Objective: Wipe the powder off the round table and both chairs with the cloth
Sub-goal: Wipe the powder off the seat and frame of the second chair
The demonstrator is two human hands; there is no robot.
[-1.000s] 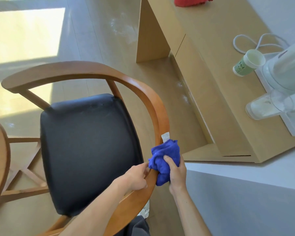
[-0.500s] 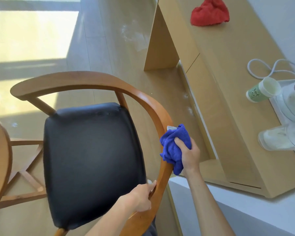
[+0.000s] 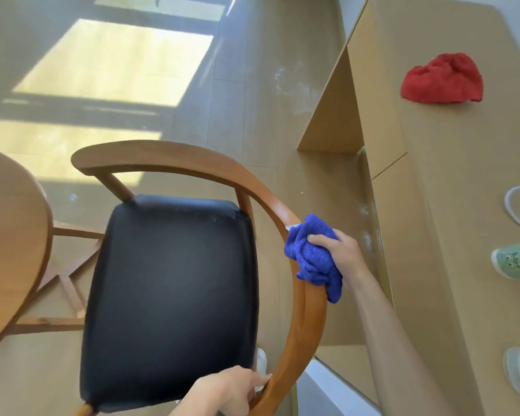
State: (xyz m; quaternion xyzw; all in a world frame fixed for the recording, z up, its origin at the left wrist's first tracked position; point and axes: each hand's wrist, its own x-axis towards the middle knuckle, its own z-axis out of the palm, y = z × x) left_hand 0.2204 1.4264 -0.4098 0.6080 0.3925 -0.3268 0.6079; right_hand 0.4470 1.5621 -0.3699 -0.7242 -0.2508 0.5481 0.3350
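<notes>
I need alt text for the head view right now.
The right hand presses a blue cloth against the curved wooden backrest of a black-seated chair, while the left hand grips the backrest lower down. A red cloth lies on the sideboard.

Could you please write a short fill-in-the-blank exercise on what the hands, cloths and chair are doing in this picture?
1. The right hand grips a cloth whose colour is ____.
2. That blue cloth is pressed against the chair's curved wooden ____.
3. The left hand grips the rail nearer the camera, beside the chair's ____ seat.
4. The red cloth lies on the long wooden ____.

Missing words: blue; rail; black; counter
</notes>
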